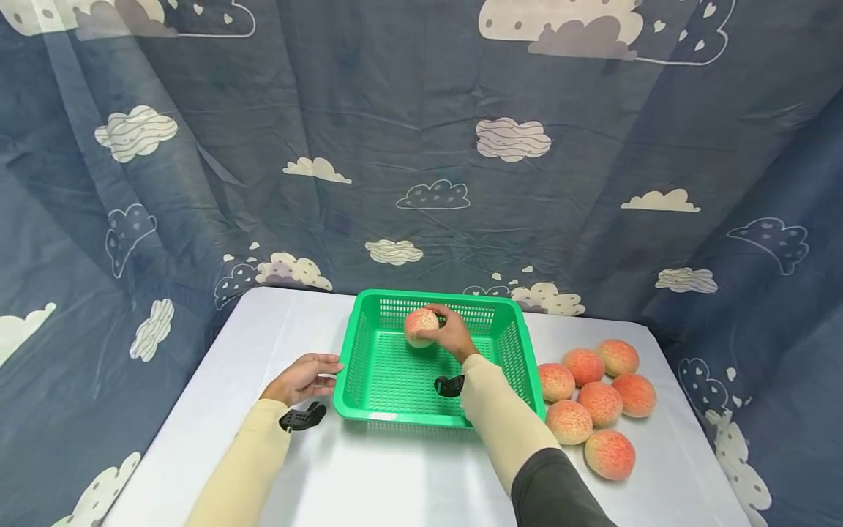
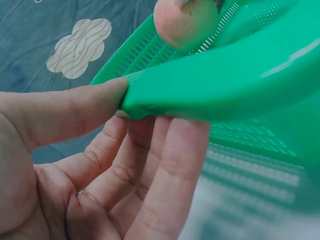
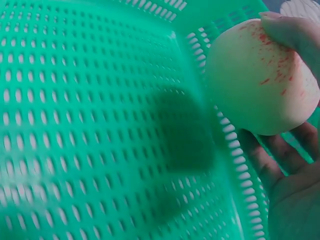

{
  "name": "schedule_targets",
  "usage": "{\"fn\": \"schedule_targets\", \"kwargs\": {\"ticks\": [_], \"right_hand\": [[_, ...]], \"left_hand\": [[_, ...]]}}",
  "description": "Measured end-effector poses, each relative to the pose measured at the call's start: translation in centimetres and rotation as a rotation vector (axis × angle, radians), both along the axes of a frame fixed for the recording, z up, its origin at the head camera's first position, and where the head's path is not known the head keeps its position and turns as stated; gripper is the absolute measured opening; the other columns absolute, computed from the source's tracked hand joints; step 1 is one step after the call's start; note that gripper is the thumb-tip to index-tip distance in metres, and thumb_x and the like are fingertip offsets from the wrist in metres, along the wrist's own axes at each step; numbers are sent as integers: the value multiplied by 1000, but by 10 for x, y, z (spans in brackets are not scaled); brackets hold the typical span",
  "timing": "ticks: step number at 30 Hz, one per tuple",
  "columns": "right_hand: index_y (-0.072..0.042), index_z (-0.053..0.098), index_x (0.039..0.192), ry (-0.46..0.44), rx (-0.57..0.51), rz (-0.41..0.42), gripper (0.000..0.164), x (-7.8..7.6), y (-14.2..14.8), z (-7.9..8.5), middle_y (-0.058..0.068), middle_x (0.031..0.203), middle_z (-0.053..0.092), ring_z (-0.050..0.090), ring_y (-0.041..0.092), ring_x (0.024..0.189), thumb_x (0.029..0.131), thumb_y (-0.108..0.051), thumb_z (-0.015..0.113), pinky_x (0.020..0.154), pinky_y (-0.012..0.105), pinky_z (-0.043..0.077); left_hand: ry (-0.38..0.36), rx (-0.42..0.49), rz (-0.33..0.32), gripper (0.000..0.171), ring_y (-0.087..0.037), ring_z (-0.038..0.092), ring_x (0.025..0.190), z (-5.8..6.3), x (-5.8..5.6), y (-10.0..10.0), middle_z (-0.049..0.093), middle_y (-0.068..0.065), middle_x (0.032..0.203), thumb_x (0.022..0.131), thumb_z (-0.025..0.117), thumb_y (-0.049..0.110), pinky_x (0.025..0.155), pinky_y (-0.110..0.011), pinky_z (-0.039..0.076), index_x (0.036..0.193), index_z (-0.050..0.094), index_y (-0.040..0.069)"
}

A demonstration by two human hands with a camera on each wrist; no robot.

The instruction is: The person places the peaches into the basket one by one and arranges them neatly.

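My right hand point(image 1: 454, 337) holds a pinkish-orange peach point(image 1: 419, 328) between thumb and fingers, inside the green plastic basket point(image 1: 421, 420) near its back wall. In the right wrist view the peach point(image 3: 255, 82) shows a pale underside with red specks, apart from the slotted basket floor point(image 3: 100, 115), on which a shadow falls. At the basket's left side, my left hand point(image 1: 306, 378) pinches the rim. The left wrist view shows the thumb over this rim point(image 2: 210, 82) and the fingers beneath it.
Several loose peaches point(image 1: 600, 404) lie clustered to the right of the basket, the nearest ones close to its wall. All stand on a white-covered table point(image 1: 388, 483). A dark blue curtain point(image 1: 369, 234) with cloud prints hangs behind and at both sides.
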State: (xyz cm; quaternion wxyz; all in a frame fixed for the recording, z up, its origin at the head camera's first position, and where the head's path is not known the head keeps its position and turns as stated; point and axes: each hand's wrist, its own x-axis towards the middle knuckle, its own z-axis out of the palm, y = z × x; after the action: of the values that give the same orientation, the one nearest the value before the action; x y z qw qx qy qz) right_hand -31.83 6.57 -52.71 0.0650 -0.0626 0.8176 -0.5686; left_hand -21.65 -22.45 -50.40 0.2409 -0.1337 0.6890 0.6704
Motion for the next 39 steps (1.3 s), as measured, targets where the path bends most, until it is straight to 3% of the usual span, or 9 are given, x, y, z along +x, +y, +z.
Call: {"fn": "schedule_targets", "kwargs": {"ticks": [15, 23, 28, 34, 39], "right_hand": [[-10, 56, 131, -36, -26, -13, 59, 3, -33, -19, 16, 131, 51, 57, 37, 112, 77, -2, 79, 83, 46, 54], [-6, 55, 133, -57, -20, 23, 62, 9, -46, -20, 16, 131, 53, 56, 36, 114, 76, 3, 78, 86, 45, 53], [-7, 56, 134, -58, -12, 3, 63, 7, -53, -20, 17, 130, 53, 57, 36, 110, 76, 3, 78, 83, 45, 54], [-10, 57, 133, -36, 38, 5, 64, 8, -64, -20, 18, 125, 54, 58, 35, 103, 74, 0, 80, 80, 46, 54], [-10, 57, 133, 25, 99, 17, 66, 8, -74, -24, 17, 127, 56, 57, 35, 108, 72, -3, 83, 82, 47, 53]], "left_hand": [[6, 0, 8, 38, -13, 60, 73, -2, -3, 3, 64, -4, 90, 95, 59, 8, 68, -27, 56, 127, 51, -8], [-1, -8, 6, 38, -12, 59, 71, 2, -1, 1, 64, -3, 87, 94, 59, 7, 65, -24, 56, 127, 51, -9], [-2, -1, 3, 34, -12, 59, 70, 2, -2, 0, 64, -3, 85, 95, 58, 7, 64, -24, 56, 124, 53, -8], [-8, -1, 12, 32, -12, 60, 69, -1, -4, -1, 64, -3, 84, 94, 59, 7, 65, -25, 57, 122, 54, -7], [-16, 6, 7, 31, -11, 59, 69, -1, -4, -1, 63, -2, 83, 94, 59, 7, 63, -24, 56, 121, 54, -7]]}}
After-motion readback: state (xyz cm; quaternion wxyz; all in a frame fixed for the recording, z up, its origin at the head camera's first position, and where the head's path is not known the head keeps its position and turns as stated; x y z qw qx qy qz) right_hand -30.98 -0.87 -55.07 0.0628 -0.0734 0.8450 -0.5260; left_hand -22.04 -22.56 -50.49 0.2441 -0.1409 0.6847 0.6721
